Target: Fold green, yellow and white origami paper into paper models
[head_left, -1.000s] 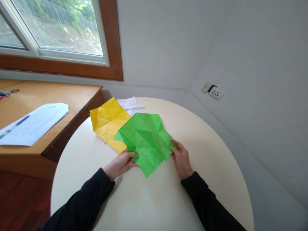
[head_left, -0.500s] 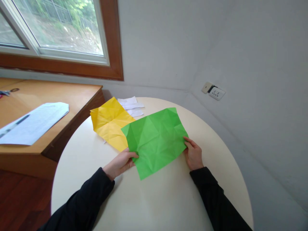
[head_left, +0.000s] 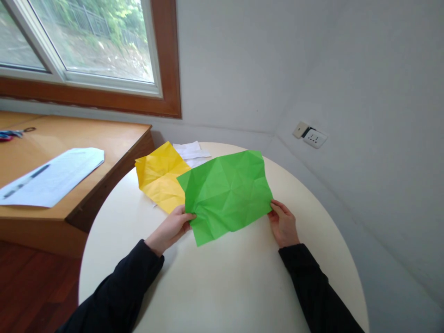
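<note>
Head view shows a round counter (head_left: 222, 286) bearing a creased green paper (head_left: 227, 194), overlapping a yellow paper (head_left: 159, 175), its edges pinched in the grip of the left hand (head_left: 171, 229) and right hand (head_left: 283, 224).

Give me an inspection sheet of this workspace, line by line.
Surface: round cream table, bare near the person.
Job's things: creased green sheet spread open, held at both side edges.
Clutter: yellow sheet partly under the green one; white slips behind them.
Hands: left hand pinches the green sheet's left edge; right hand grips its right edge.
Cables: nothing seen.
Surroundings: wooden desk with a printed page and scissors; window; wall socket.
</note>
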Motion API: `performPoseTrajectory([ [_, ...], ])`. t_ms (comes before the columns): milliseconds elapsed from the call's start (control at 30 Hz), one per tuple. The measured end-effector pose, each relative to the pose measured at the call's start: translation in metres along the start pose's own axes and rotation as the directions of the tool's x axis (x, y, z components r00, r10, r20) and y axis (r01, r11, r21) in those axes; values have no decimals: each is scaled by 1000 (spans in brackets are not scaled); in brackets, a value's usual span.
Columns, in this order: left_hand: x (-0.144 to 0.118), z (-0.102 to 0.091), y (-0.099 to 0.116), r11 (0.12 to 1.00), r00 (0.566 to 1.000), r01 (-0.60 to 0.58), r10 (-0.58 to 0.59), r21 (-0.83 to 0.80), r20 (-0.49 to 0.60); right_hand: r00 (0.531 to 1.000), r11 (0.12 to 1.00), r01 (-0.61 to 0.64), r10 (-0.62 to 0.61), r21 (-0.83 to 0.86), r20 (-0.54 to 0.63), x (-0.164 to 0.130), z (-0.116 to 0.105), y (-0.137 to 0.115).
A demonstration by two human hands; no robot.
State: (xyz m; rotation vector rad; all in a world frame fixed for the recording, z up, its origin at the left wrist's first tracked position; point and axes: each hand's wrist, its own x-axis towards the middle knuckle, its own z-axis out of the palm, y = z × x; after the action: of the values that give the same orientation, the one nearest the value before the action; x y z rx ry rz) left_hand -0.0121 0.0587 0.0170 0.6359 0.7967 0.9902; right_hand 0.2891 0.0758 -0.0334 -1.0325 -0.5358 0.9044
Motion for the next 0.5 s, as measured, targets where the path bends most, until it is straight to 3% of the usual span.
performPoseTrajectory([
  [167,5,-5,13,987,983,-144,135,-66,-124,994,997,-76,74,24,75,-5,4,-4],
  [300,9,-8,20,939,912,-319,267,-129,-311,991,994,-108,106,21,79,-8,6,-6],
  [500,14,-12,25,884,834,-411,267,-222,-482,990,993,-114,112,25,82,-9,7,-7],
])
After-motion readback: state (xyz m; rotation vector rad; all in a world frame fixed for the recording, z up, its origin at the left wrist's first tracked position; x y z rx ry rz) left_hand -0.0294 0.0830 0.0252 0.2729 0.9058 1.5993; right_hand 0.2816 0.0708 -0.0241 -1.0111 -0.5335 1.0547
